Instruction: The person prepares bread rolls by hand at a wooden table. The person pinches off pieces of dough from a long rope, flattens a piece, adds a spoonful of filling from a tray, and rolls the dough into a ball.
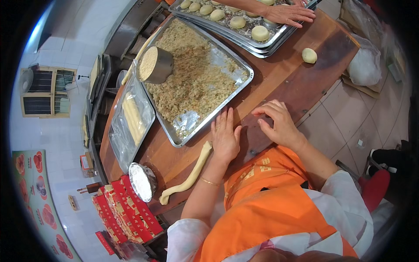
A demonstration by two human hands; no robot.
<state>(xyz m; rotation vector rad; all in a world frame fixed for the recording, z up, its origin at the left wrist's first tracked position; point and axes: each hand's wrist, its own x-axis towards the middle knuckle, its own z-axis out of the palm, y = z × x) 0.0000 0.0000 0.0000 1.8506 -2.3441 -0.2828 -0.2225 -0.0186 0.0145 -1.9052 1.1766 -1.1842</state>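
My left hand (224, 135) lies with fingers stretched out on the wooden table, at the near edge of a metal tray (220, 109) of crumbly beige filling (183, 78). A long, bent dough rope (192, 170) lies just left of it. My right hand (277, 126) is to the right, fingers loosely curved and apart, low over the bare wood, holding nothing I can see. A metal cup (162, 65) of pale crumbs stands in the filling. At the left are a bowl of white powder (140, 179) and a tray with plastic-covered dough logs (133, 118).
Another person's hand (290, 15) is over stacked trays (262, 52) with dough rounds at the top. A single dough ball (309, 55) sits on the table (318, 26). Red boxes (124, 209) are stacked at lower left. Bags and cardboard (364, 65) lie beyond the table's right edge.
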